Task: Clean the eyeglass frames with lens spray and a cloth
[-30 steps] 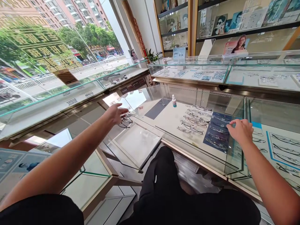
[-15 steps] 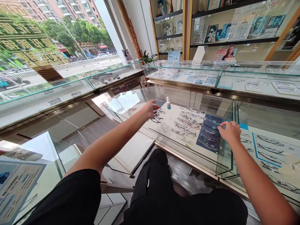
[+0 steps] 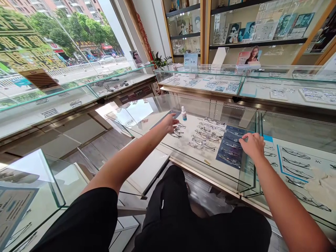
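Eyeglasses [image 3: 177, 132] by left hand [image 3: 169, 124], frames [image 3: 232, 86] inside far case [image 3: 199, 89]

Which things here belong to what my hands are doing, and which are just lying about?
Seemingly involved:
- thin dark-framed eyeglasses, at the left hand
- navy rectangular mat, by the right hand

Seemingly just lying about:
- small white plastic bottle
- leafy green plant

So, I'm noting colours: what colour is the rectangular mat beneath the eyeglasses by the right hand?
The rectangular mat is dark blue; see the head view.
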### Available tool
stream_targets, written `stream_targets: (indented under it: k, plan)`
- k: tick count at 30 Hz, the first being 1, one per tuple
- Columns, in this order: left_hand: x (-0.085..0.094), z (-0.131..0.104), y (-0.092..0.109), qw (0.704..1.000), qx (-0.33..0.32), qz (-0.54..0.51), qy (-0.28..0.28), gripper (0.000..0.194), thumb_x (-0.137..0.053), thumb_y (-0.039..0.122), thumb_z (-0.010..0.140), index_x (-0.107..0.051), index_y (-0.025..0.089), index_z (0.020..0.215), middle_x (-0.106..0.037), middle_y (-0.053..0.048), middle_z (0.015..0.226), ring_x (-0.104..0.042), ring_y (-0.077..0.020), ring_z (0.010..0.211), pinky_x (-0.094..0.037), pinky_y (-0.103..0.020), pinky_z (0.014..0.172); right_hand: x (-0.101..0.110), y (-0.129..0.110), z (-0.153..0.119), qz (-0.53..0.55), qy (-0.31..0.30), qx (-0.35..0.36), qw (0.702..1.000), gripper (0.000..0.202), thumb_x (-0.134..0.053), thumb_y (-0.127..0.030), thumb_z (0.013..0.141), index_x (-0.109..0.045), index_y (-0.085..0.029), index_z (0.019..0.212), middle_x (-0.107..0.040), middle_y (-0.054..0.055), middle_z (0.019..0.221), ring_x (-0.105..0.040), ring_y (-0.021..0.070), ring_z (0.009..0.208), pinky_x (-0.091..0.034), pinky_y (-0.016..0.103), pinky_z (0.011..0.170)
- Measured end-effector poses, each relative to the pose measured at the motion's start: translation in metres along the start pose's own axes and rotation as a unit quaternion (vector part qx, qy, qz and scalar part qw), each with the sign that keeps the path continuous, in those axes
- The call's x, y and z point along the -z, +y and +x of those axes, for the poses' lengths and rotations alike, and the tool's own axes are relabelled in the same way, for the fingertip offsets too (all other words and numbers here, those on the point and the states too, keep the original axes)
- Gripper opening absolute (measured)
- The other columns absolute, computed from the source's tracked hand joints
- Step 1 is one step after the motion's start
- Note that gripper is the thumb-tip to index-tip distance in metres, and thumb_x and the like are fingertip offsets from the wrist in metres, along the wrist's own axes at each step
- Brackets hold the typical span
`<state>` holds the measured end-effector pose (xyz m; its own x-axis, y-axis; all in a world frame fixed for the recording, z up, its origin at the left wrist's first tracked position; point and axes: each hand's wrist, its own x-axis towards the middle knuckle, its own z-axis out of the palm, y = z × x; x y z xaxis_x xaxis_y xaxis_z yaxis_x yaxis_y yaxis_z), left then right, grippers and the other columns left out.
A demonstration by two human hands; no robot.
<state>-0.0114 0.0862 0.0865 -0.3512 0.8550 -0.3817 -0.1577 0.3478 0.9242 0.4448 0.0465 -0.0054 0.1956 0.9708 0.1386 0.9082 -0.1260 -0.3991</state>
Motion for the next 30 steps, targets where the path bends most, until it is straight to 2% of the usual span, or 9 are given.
stream_targets:
  k: [6, 10, 15, 19, 22, 24, 27, 29, 30]
  plan:
    - [0.004, -0.013, 0.01, 0.994, 0.102, 0.039, 0.005, 0.032, -0.07, 0.053, 0.092, -0.068, 0.022, 0.092, -0.073, -0.019, 0.103, -0.064, -0.0389, 0.103, -0.047, -0.056, 0.097, 0.002, -0.001, 0.0, -0.008, -0.01, -0.007, 1.0, 0.032, -0.055, -0.051, 0.093, -0.07, -0.027, 0.106, -0.056, 0.014, 0.13, -0.047, 0.0388, 0.128, -0.042, 0.055, 0.111]
    - [0.009, -0.022, 0.018, 0.993, 0.108, 0.047, -0.002, 0.027, -0.076, 0.049, 0.087, -0.07, 0.023, 0.095, -0.075, -0.021, 0.107, -0.066, -0.043, 0.104, -0.049, -0.06, 0.095, 0.001, 0.0, 0.002, -0.009, -0.015, -0.011, 1.0, 0.032, -0.055, -0.052, 0.093, -0.07, -0.027, 0.106, -0.056, 0.014, 0.129, -0.047, 0.0396, 0.13, -0.042, 0.056, 0.111]
    - [0.016, -0.03, 0.025, 0.991, 0.117, 0.055, -0.033, 0.031, -0.074, 0.052, 0.091, -0.073, 0.022, 0.098, -0.075, -0.021, 0.108, -0.067, -0.0452, 0.112, -0.049, -0.061, 0.098, 0.0, 0.002, 0.001, -0.013, -0.011, -0.008, 1.0, 0.034, -0.053, -0.053, 0.093, -0.07, -0.027, 0.108, -0.056, 0.014, 0.131, -0.046, 0.0395, 0.131, -0.041, 0.056, 0.111]
    - [0.033, -0.043, 0.033, 0.99, 0.098, 0.091, -0.046, 0.03, -0.073, 0.05, 0.092, -0.077, 0.021, 0.098, -0.077, -0.021, 0.111, -0.069, -0.0436, 0.111, -0.051, -0.058, 0.097, 0.0, 0.003, 0.0, -0.015, -0.008, -0.003, 1.0, 0.036, -0.053, -0.054, 0.092, -0.07, -0.027, 0.108, -0.057, 0.015, 0.132, -0.046, 0.0399, 0.13, -0.042, 0.057, 0.11]
    - [0.065, -0.056, 0.038, 0.981, 0.06, 0.115, -0.144, 0.028, -0.077, 0.046, 0.09, -0.08, 0.019, 0.101, -0.079, -0.016, 0.115, -0.072, -0.0328, 0.106, -0.056, -0.044, 0.093, -0.001, 0.004, 0.001, -0.014, -0.009, -0.006, 1.0, 0.038, -0.052, -0.057, 0.09, -0.07, -0.027, 0.106, -0.057, 0.016, 0.13, -0.047, 0.042, 0.13, -0.042, 0.059, 0.107]
    - [0.098, -0.063, 0.035, 0.961, 0.058, 0.137, -0.235, 0.026, -0.079, 0.043, 0.088, -0.08, 0.017, 0.093, -0.079, -0.013, 0.101, -0.072, -0.0255, 0.09, -0.057, -0.037, 0.085, -0.001, 0.006, 0.002, -0.01, -0.01, -0.011, 1.0, 0.039, -0.053, -0.058, 0.089, -0.071, -0.027, 0.104, -0.058, 0.017, 0.128, -0.047, 0.0435, 0.129, -0.042, 0.061, 0.106]
    - [0.157, -0.063, 0.014, 0.897, 0.148, 0.251, -0.332, 0.042, -0.081, 0.052, 0.087, -0.07, 0.016, 0.067, -0.065, -0.01, 0.065, -0.055, -0.0179, 0.053, -0.05, -0.034, 0.057, -0.001, 0.007, 0.002, -0.011, -0.01, -0.015, 1.0, 0.038, -0.054, -0.059, 0.088, -0.071, -0.028, 0.103, -0.058, 0.017, 0.128, -0.047, 0.0449, 0.129, -0.041, 0.062, 0.106]
    - [0.192, -0.054, -0.012, 0.853, 0.229, 0.337, -0.326, 0.049, -0.084, 0.054, 0.083, -0.062, 0.018, 0.057, -0.057, -0.009, 0.053, -0.045, -0.0164, 0.042, -0.038, -0.033, 0.044, -0.001, 0.007, 0.001, -0.02, -0.01, -0.017, 1.0, 0.038, -0.052, -0.059, 0.088, -0.07, -0.029, 0.103, -0.059, 0.017, 0.129, -0.047, 0.0452, 0.129, -0.041, 0.061, 0.105]
    - [0.206, -0.047, -0.027, 0.851, 0.255, 0.361, -0.282, 0.048, -0.089, 0.05, 0.078, -0.059, 0.02, 0.056, -0.056, -0.008, 0.051, -0.044, -0.0168, 0.04, -0.034, -0.032, 0.041, -0.001, 0.007, 0.0, -0.026, -0.009, -0.016, 0.999, 0.039, -0.05, -0.06, 0.09, -0.07, -0.029, 0.103, -0.059, 0.018, 0.13, -0.047, 0.0452, 0.128, -0.041, 0.06, 0.104]
